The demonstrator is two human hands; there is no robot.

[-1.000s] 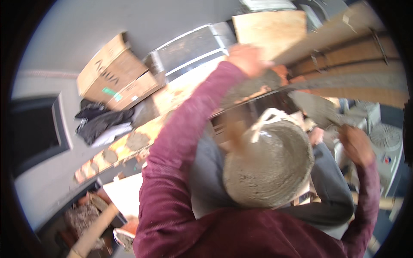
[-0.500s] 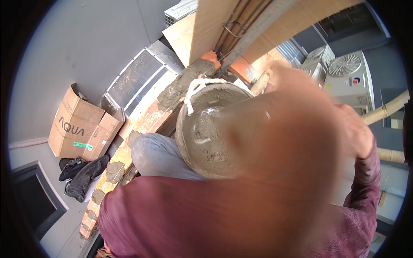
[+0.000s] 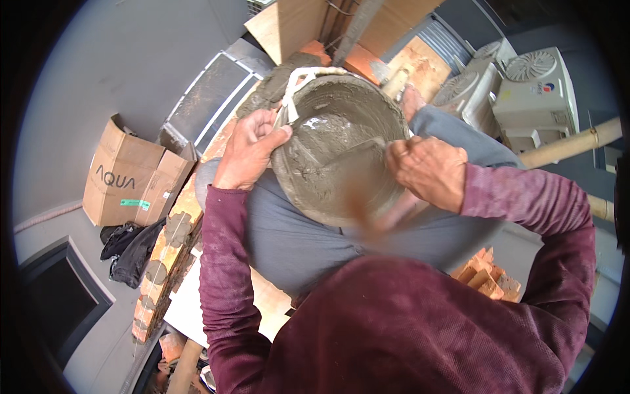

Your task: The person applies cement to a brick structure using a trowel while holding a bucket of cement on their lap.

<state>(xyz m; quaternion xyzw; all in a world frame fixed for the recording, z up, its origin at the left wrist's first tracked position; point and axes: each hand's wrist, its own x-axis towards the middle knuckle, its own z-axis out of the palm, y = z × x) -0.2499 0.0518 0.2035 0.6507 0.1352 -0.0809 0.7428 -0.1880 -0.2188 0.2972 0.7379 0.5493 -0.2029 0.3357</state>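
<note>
A round mortar bucket (image 3: 308, 207) rests against my bent legs, its inside coated with wet grey mortar (image 3: 318, 141). My left hand (image 3: 252, 148) grips its left rim, thumb over the edge, beside a white strip of cloth or rope (image 3: 293, 92) tied there. My right hand (image 3: 426, 171) is closed at the right rim on a trowel whose handle is hidden in the fist. The mortar-smeared trowel blade (image 3: 363, 157) lies inside the bucket, hard to tell from the mortar around it.
A low brick wall (image 3: 156, 272) with mortar dabs and a string runs along the left. Beyond it are a cardboard box (image 3: 125, 174) and dark cloth (image 3: 134, 259). Broken bricks (image 3: 489, 272) lie right. Bamboo poles (image 3: 571, 144) and air-conditioner units (image 3: 535, 88) stand farther right.
My left arm has swung from a blurred position across the view down to the bucket's left rim. My right hand has moved left to the bucket's right rim.
</note>
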